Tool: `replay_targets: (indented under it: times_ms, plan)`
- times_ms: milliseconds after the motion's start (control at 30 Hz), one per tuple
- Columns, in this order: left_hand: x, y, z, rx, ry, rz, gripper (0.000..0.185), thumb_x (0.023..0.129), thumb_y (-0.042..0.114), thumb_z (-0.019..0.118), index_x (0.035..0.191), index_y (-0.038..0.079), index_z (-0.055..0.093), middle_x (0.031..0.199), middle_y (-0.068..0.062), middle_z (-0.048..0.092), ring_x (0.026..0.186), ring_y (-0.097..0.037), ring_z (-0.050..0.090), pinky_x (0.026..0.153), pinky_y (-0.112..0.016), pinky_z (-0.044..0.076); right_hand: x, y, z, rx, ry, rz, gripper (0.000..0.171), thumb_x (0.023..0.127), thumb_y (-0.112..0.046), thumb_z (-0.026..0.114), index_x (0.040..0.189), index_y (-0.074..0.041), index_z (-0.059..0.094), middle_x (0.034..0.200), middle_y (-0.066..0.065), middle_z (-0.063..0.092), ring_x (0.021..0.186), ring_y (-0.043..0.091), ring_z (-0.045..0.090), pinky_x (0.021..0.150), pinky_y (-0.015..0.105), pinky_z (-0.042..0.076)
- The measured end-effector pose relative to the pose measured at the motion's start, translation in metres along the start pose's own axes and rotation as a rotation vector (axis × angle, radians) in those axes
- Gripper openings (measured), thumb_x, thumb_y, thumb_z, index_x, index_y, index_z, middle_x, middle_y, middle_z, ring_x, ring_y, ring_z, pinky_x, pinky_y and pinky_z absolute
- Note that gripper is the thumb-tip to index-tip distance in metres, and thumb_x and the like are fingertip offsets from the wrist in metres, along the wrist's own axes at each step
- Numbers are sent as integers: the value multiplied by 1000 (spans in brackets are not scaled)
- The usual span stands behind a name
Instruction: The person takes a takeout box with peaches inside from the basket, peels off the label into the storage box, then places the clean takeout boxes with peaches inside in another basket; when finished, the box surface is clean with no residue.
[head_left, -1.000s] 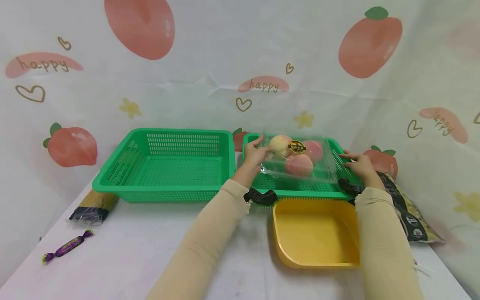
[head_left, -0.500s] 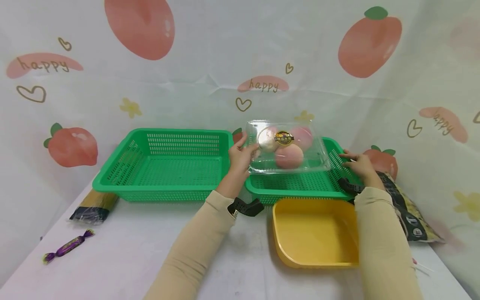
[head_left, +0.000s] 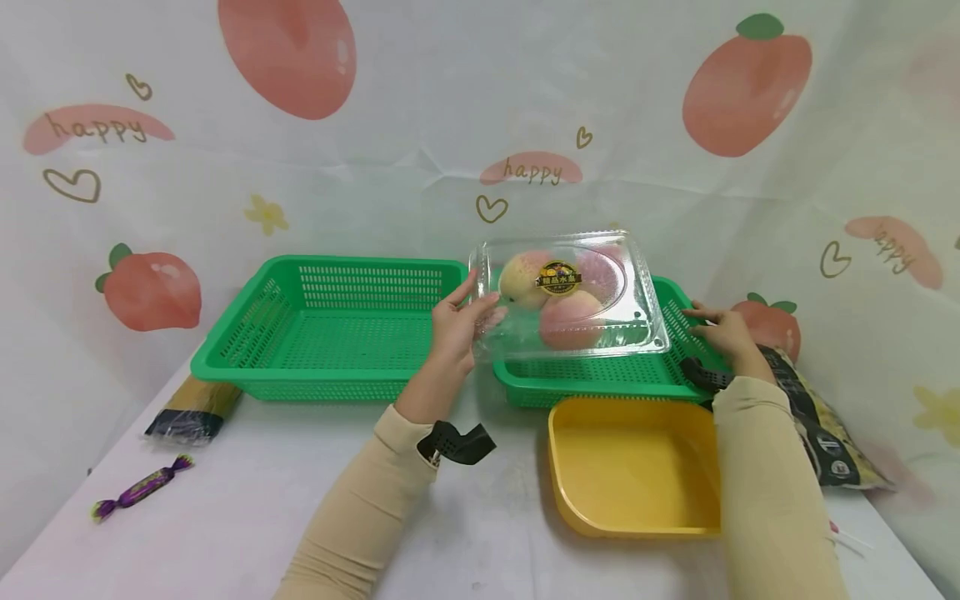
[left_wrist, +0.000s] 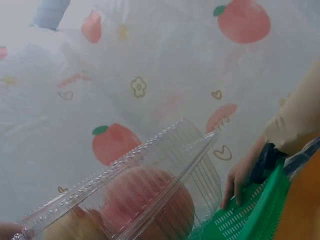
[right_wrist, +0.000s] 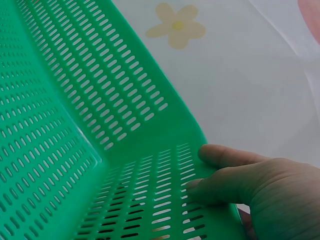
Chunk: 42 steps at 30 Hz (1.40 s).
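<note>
The left hand (head_left: 453, 321) grips the left edge of a clear plastic box of peaches (head_left: 570, 292), thumb on top and fingers beneath. The box hangs in the air over the left part of the right green basket (head_left: 600, 375), its long side running left to right and its lid tilted toward the person. The right hand (head_left: 720, 329) lies well to the box's right, its fingers curled over that basket's right rim. The empty left green basket (head_left: 330, 325) sits just beside the left hand.
</note>
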<state>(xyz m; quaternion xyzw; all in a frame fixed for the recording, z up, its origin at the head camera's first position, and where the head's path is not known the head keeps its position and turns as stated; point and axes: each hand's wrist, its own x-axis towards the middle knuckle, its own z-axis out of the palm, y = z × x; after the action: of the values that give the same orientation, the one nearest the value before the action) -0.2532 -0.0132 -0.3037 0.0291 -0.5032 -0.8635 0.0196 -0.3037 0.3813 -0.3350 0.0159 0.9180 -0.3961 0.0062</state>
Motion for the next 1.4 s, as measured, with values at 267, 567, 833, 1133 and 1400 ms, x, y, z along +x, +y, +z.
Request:
replay_targets:
  times_ms: [267,567,833,1133,1400]
  plan:
    - [-26,11,-23,5,-27,27,54,88,2,61,137,20,47,67,12,67,55,3,60,52,-10,43,-1,0,0,-5,4,-1,45,93,1,45,137,9,37,152,20,10,139,49,5,108,60,24]
    - [-67,28,-52,26,-60,16,56,91,0,56,141,21,42,85,11,71,69,-1,68,61,-10,51,-6,-3,3,8,10,-6,44,93,2,44,136,9,38,152,21,11,139,47,4,107,61,25]
    - [-98,44,-79,64,-98,9,59,93,-3,49,145,18,33,90,11,73,72,-3,70,66,-11,53,-6,-2,2,17,2,-18,44,94,1,44,137,9,37,153,20,9,140,48,1,107,62,23]
    - [-123,50,-104,166,-122,15,63,91,5,58,147,17,30,100,12,71,79,-3,69,74,-12,53,-7,0,2,33,-7,-18,46,95,-2,45,138,8,34,153,20,6,140,47,-1,107,63,22]
    - [-141,48,-136,275,-130,10,62,91,7,57,146,17,30,107,12,69,85,-4,69,74,-14,54,-4,3,0,20,-3,-22,46,95,-3,45,138,8,35,153,20,7,139,47,0,107,64,21]
